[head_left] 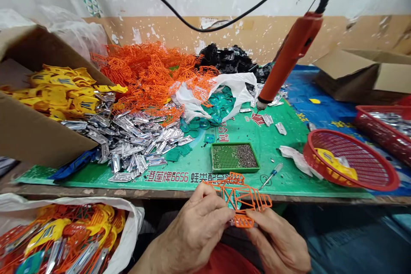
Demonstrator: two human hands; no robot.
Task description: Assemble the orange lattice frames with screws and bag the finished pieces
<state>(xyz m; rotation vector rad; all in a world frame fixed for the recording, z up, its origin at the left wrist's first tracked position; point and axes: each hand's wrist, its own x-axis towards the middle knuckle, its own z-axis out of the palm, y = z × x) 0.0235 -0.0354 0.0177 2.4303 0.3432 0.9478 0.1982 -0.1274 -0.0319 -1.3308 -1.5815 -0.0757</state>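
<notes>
Held up between two bare hands, just off the near edge of the tabletop (pixel 282 147): an orange plastic frame (pixel 257 201), thin-barred like a small cage. Fingers of the left hand (pixel 201 218) pinched onto its left and near side; fingers of the right hand (pixel 278 239) pinched onto the near right part, thumb on top. Both hands about equally close, fingertips almost meeting at the lower tab, with most of the frame lying beyond them, toward the tabletop. Long axis apparently crosswise, from upper left down a little to the right, though hard to tell through the bars. Behind or inside the bars, a teal piece (pixel 231 199); cannot tell how attached. Straight beyond the frame, a green tray (pixel 236 170) with tiny screws (pixel 245 155) heaped at its right side. Beyond and to the right, nearer the right hand, an orange power screwdriver (pixel 289 58), hung on a slant with tip downward, well apart from the frame. Between it and the right hand, a small hand screwdriver (pixel 272 173), lying flat. Farther left, piles of shiny metal pieces (pixel 128 141) and loose orange frames (pixel 144 72). At right, a round red basket (pixel 379 154).
</notes>
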